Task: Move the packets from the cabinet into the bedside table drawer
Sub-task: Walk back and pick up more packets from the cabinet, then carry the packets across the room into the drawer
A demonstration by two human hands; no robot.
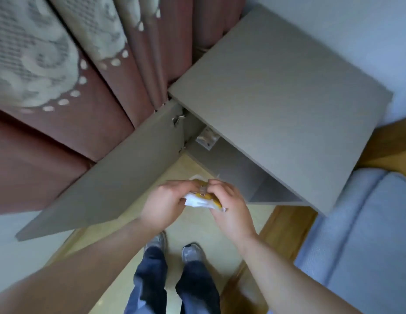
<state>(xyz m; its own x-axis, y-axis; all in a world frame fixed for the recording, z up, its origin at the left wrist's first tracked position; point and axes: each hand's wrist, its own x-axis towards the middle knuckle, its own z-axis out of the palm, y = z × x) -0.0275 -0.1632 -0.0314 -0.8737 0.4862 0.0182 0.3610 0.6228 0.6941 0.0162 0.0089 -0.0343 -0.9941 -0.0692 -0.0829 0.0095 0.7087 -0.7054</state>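
Note:
White and yellow packets (200, 200) sit bunched between both hands, in front of the open grey cabinet (276, 91). My left hand (162, 203) grips them from the left. My right hand (229, 207) grips them from the right, thumb on top. The cabinet door (111, 177) swings open to the left. Inside on the shelf lies one more clear silvery packet (206, 139), near the hinge side. The bedside table drawer is out of view.
Dark red curtains with pale lace (61, 64) hang behind the door at the left. A blue bed or sofa cushion (367, 234) lies at the right. My feet in grey shoes (172, 248) stand on the pale floor below the hands.

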